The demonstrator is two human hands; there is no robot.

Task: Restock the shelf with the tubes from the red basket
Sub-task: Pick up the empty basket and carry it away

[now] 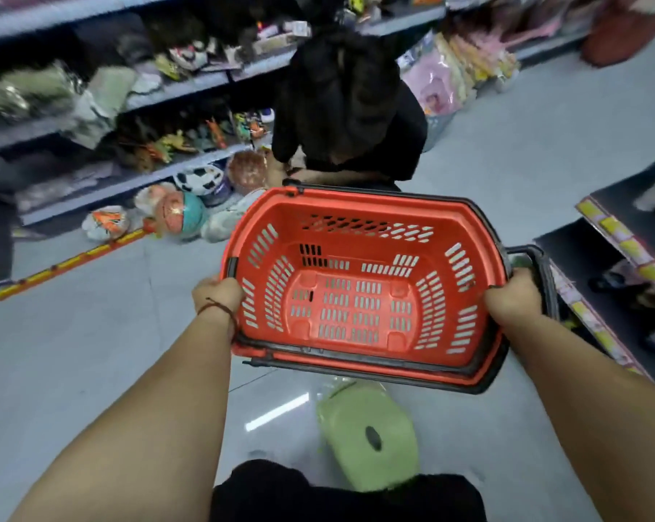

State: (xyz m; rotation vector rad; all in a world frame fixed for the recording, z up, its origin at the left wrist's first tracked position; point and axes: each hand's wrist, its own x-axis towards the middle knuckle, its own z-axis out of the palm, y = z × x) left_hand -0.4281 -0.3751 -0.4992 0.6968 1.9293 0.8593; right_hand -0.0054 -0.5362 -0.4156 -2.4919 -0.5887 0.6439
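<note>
My left hand (217, 295) and right hand (514, 295) each curl over one short side of the red basket (356, 307), holding it above the floor (92, 352). I can see its slotted bottom right across. A person in black (348, 107) crouches just beyond it, blocking the left shelf (130, 182). Balls (175, 212) lie at that shelf's foot. A green stool (367, 427) sits below the basket.

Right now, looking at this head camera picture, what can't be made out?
Head view:
- Fingers of the left hand and right hand: curled behind the red basket sides.
- Goods on the left shelves: motion-blurred.
- Green stool: partly covered by basket and dark clothing.
- Tubes: none visible; basket looks empty.
</note>
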